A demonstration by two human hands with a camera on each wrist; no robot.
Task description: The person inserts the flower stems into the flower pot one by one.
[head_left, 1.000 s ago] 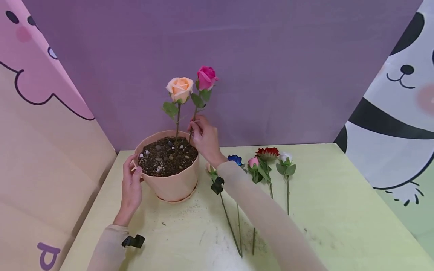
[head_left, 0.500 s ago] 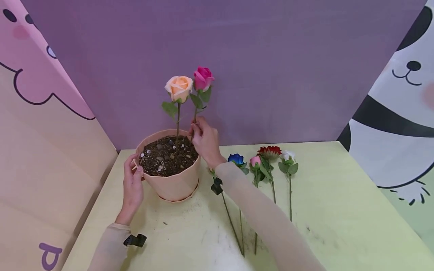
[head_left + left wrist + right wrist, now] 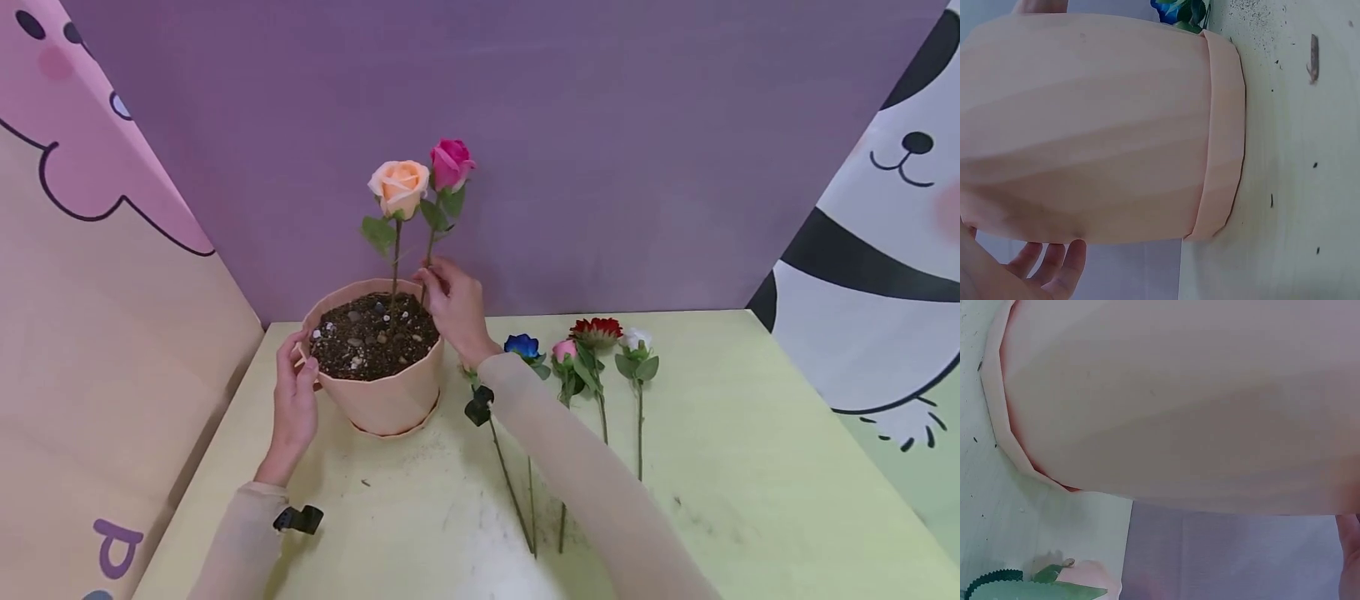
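In the head view a peach flowerpot full of dark soil stands on a saucer. My left hand holds the pot's left side near the rim, several of its fingertips against the wall in the left wrist view. At the back right of the rim my right hand pinches the stem of a hot-pink rose, which stands nearly upright. Its stem's lower end is hidden behind my fingers and in the pot. A peach-coloured rose stands upright in the soil beside it.
Right of the pot lie a blue flower, a pink bud, a red flower and a white flower. My right forearm covers some stems. Soil crumbs dot the pale table; a purple wall rises behind.
The hot-pink rose has tipped slightly left, closer to the peach-coloured rose and more upright. Both hands keep their places on stem and pot. The head view has shifted a little.
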